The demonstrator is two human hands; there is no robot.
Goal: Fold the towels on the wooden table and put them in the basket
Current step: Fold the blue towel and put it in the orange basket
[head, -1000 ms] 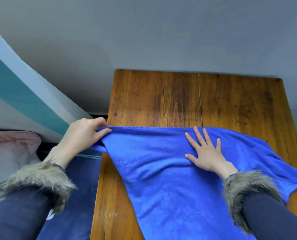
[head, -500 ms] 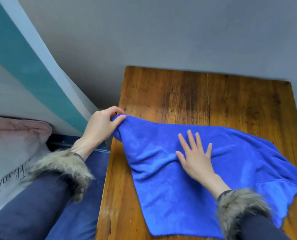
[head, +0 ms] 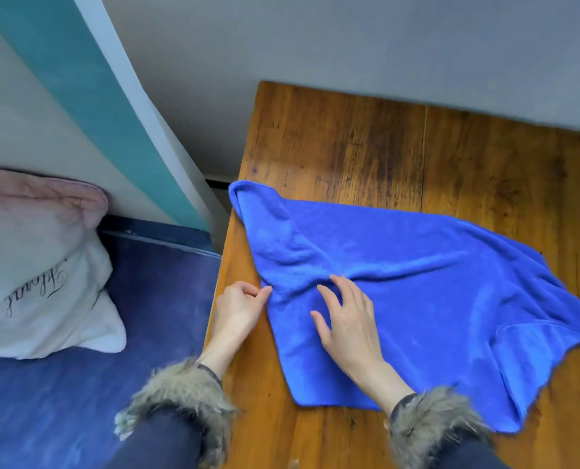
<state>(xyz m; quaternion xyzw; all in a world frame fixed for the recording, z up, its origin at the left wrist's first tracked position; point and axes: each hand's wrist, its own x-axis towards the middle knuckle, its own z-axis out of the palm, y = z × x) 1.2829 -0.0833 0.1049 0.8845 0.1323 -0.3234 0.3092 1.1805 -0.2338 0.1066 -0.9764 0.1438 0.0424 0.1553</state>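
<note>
A blue towel (head: 417,272) lies spread and creased across the wooden table (head: 400,147), one corner reaching the table's left edge at the far side. My left hand (head: 239,308) is at the towel's left edge, thumb and forefinger pinching the cloth where the creases meet. My right hand (head: 347,319) rests flat on the towel close beside it, fingers straight and spread. No basket is in view.
Left of the table is a bed with a dark blue cover (head: 78,384) and a white and pink pillow (head: 34,265). A grey wall (head: 315,38) runs behind the table. The far half of the tabletop shows bare wood.
My left hand let go of the towel's far left corner and came down toward me to the left edge. The corner now lies on the table. My right hand slid left and nearer.
</note>
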